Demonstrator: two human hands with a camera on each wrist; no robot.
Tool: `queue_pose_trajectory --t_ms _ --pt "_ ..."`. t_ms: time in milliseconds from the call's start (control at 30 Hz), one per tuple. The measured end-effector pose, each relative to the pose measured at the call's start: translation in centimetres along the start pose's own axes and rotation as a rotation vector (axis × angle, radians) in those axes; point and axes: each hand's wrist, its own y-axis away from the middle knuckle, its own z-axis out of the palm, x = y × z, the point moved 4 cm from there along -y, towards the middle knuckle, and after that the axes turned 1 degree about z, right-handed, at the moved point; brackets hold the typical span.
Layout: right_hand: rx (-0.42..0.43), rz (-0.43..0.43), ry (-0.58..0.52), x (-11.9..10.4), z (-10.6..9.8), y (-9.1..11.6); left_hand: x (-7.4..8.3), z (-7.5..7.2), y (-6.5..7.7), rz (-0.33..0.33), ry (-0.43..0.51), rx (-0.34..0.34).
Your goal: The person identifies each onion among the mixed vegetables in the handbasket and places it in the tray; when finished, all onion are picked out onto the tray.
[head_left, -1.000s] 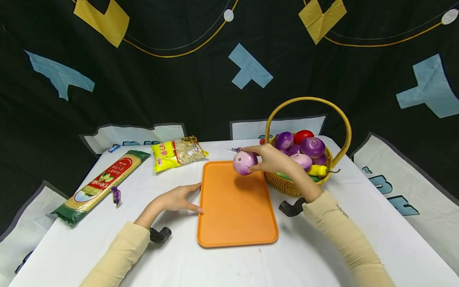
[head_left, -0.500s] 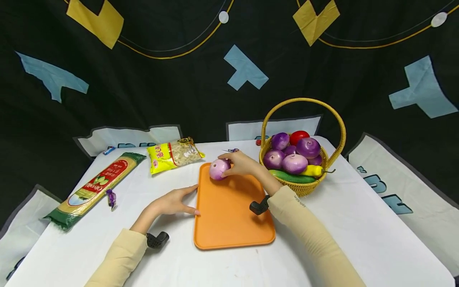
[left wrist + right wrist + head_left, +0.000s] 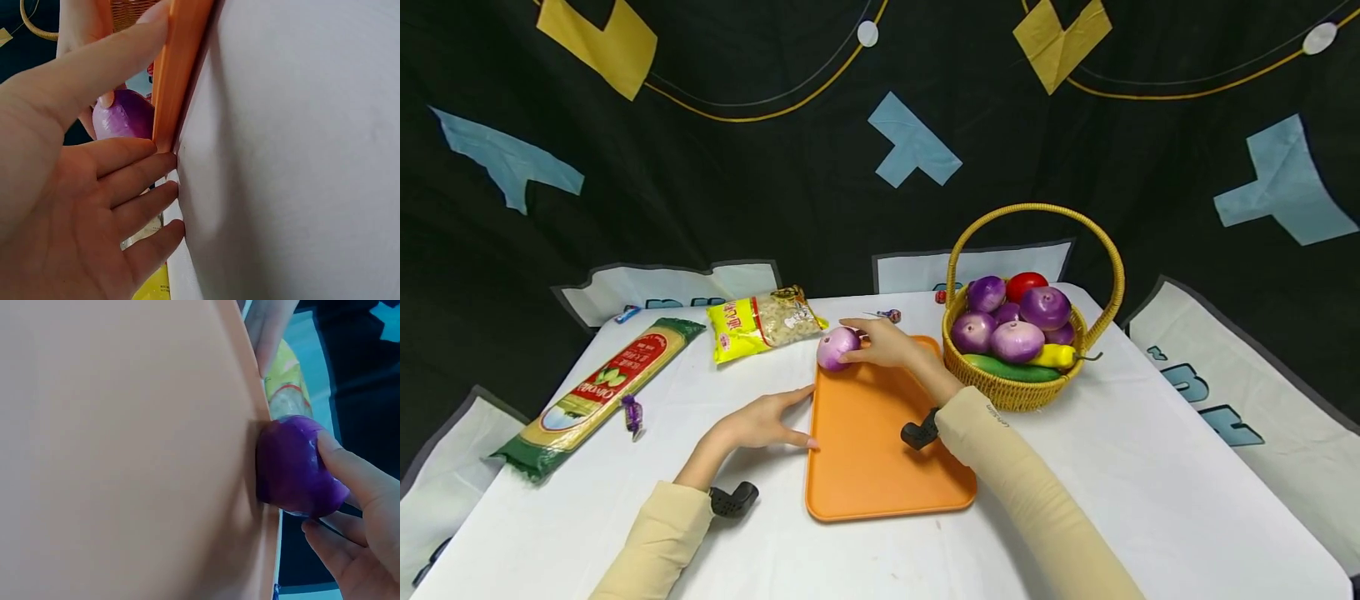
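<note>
Here my right hand pinches the round, glossy purple onion at the far left corner of the rectangular orange tray, my left hand, fingers spread, touching its left edge, and a slack pinch could let the onion roll off.

Both arms, in long beige fabric sleeves, stretch forward. Bare left-hand grip looks pretty relaxed tbh: fingers nearly straight, thumb spread wide. Bare right-hand grip sits farther out, angled left, thumb and fingers bent in a pinch.
</note>
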Motion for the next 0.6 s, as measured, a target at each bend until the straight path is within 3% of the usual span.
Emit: queue_pose_trajectory --t_ms 300,600 --pt "0.02 -0.024 0.046 -1.0 -1.7 1.5 0.0 -0.1 0.1 -0.025 0.003 -0.005" --pt "0.064 -0.04 0.04 -0.5 -5.8 7.4 0.1 0.1 0.2 -0.021 0.007 0.003"
